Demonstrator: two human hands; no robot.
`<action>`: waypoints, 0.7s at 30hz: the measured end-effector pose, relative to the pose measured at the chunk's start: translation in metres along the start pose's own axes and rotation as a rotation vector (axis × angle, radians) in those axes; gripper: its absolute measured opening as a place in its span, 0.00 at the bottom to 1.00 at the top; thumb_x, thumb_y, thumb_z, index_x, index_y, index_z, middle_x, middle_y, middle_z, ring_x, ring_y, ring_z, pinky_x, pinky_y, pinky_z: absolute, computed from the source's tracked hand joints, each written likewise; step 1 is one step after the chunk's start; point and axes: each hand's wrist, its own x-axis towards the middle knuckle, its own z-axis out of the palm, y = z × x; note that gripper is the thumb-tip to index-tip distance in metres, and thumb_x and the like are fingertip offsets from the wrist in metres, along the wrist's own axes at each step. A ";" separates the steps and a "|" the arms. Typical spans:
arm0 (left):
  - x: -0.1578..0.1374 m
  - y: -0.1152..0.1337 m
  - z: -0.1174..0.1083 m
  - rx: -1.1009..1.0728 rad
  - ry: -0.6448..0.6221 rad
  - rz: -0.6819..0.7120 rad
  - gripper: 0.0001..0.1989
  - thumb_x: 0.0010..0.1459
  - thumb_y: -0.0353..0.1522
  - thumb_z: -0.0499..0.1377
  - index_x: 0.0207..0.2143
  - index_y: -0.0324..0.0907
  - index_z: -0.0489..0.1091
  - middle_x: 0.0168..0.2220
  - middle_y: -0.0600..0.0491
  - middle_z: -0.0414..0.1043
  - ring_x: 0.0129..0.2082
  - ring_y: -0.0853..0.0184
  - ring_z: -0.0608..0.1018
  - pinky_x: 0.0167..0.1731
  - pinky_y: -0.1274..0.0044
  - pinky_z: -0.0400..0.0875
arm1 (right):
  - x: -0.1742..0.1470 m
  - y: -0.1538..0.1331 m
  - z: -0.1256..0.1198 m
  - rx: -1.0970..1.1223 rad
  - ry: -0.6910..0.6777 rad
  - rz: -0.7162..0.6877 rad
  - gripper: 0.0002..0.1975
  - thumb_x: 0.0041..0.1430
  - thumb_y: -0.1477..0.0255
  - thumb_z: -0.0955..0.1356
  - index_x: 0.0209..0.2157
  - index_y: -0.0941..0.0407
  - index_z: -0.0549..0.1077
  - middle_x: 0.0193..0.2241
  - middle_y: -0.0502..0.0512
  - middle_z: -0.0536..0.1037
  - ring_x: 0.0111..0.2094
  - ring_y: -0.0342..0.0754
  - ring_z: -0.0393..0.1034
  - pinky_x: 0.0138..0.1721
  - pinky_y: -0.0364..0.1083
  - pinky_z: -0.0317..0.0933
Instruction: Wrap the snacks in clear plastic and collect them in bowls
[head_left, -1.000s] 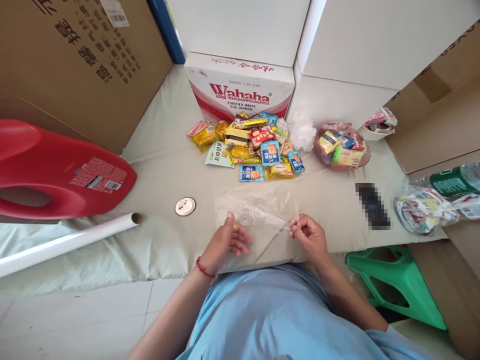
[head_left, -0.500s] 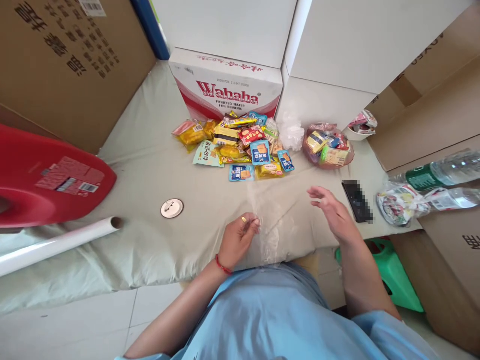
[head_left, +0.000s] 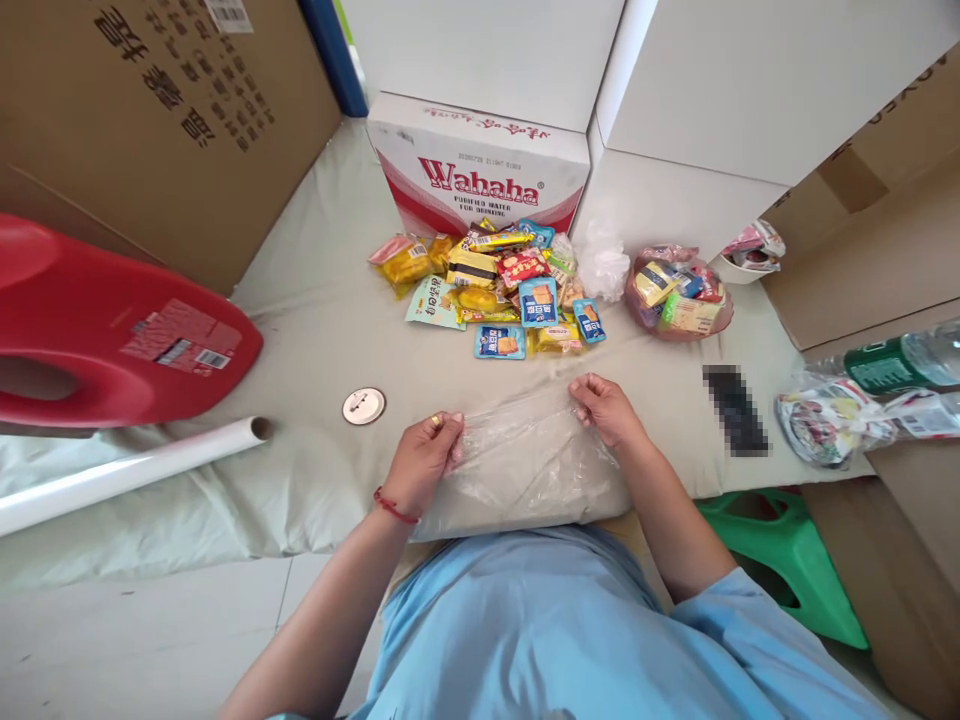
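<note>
A clear plastic bag (head_left: 532,465) is stretched flat between my two hands at the front of the cloth-covered table. My left hand (head_left: 425,458), with a ring and a red string bracelet, pinches its left upper corner. On the other side, my right hand (head_left: 609,410) grips the right upper corner between thumb and fingers. Beyond the bag lies a pile of wrapped snacks (head_left: 499,285), some in blue, yellow and red packets. One blue snack packet (head_left: 499,342) is at the pile's near edge. A round badge (head_left: 364,406) rests pin side up, left of my left hand.
Behind the snacks stands a Wahaha water carton (head_left: 480,185). A pink bowl of snacks (head_left: 679,295), a dark blurred phone (head_left: 736,412) and a plastic bottle (head_left: 892,362) are on the right. At left are a red jug (head_left: 135,330) and a white roll (head_left: 142,470). A green stool (head_left: 795,570) stands below.
The clear bag, a narrow strip near my left hand before, is now spread wide. My left hand has moved left; my right hand has come inward and taken hold of the bag's other side.
</note>
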 end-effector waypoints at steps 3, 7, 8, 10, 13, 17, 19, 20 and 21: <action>0.005 0.002 -0.013 0.115 0.022 -0.057 0.24 0.56 0.55 0.61 0.25 0.44 0.66 0.14 0.61 0.59 0.15 0.72 0.59 0.17 0.78 0.51 | 0.004 0.005 -0.009 -0.177 0.060 -0.064 0.21 0.52 0.51 0.73 0.30 0.52 0.68 0.16 0.41 0.65 0.15 0.41 0.57 0.16 0.42 0.49; -0.003 0.011 -0.023 0.381 0.251 0.089 0.20 0.59 0.51 0.58 0.33 0.43 0.69 0.21 0.58 0.67 0.20 0.68 0.68 0.22 0.76 0.63 | 0.001 0.010 -0.012 -0.330 0.079 -0.091 0.17 0.59 0.53 0.68 0.30 0.52 0.67 0.15 0.41 0.65 0.15 0.42 0.59 0.17 0.43 0.51; -0.008 0.015 -0.023 0.486 0.375 0.213 0.17 0.60 0.48 0.59 0.36 0.43 0.70 0.25 0.56 0.71 0.23 0.67 0.71 0.26 0.74 0.66 | -0.001 0.010 -0.012 -0.361 0.085 -0.098 0.17 0.59 0.53 0.68 0.30 0.52 0.67 0.15 0.41 0.64 0.15 0.43 0.60 0.18 0.43 0.52; -0.020 0.024 -0.016 0.710 0.553 0.558 0.11 0.62 0.40 0.60 0.41 0.43 0.71 0.34 0.52 0.75 0.30 0.65 0.75 0.34 0.72 0.70 | -0.004 0.009 -0.008 -0.417 0.088 -0.116 0.16 0.60 0.54 0.67 0.29 0.52 0.66 0.16 0.41 0.64 0.16 0.43 0.61 0.20 0.43 0.54; -0.032 0.028 0.007 1.017 0.271 1.140 0.09 0.67 0.28 0.55 0.46 0.44 0.72 0.39 0.48 0.77 0.39 0.63 0.77 0.41 0.70 0.70 | -0.006 0.005 -0.001 -0.468 0.074 -0.119 0.15 0.61 0.55 0.66 0.29 0.52 0.67 0.16 0.42 0.65 0.16 0.42 0.61 0.22 0.43 0.56; -0.022 0.006 0.037 1.308 -0.399 1.298 0.14 0.70 0.25 0.50 0.50 0.43 0.74 0.41 0.47 0.79 0.43 0.63 0.77 0.44 0.69 0.69 | -0.004 0.001 0.005 -0.476 0.077 -0.088 0.15 0.60 0.55 0.66 0.29 0.52 0.66 0.16 0.42 0.65 0.17 0.44 0.65 0.21 0.43 0.57; -0.011 -0.010 0.040 1.352 -0.418 1.203 0.15 0.71 0.26 0.50 0.50 0.41 0.75 0.49 0.44 0.79 0.49 0.60 0.77 0.47 0.67 0.69 | -0.001 0.002 0.001 -0.498 0.086 -0.107 0.16 0.60 0.55 0.66 0.29 0.52 0.66 0.16 0.42 0.65 0.17 0.44 0.65 0.22 0.43 0.57; -0.006 -0.016 0.038 1.347 -0.392 1.147 0.16 0.71 0.26 0.50 0.52 0.41 0.75 0.54 0.43 0.77 0.52 0.59 0.76 0.49 0.65 0.70 | -0.001 0.002 -0.002 -0.505 0.089 -0.120 0.16 0.60 0.55 0.66 0.29 0.52 0.66 0.16 0.42 0.65 0.17 0.44 0.65 0.22 0.43 0.56; -0.002 -0.021 0.035 1.329 -0.354 1.087 0.17 0.71 0.27 0.50 0.55 0.42 0.74 0.58 0.41 0.75 0.55 0.57 0.75 0.51 0.63 0.70 | 0.000 0.004 -0.006 -0.499 0.091 -0.128 0.16 0.60 0.54 0.67 0.29 0.52 0.67 0.16 0.42 0.65 0.17 0.43 0.64 0.22 0.43 0.56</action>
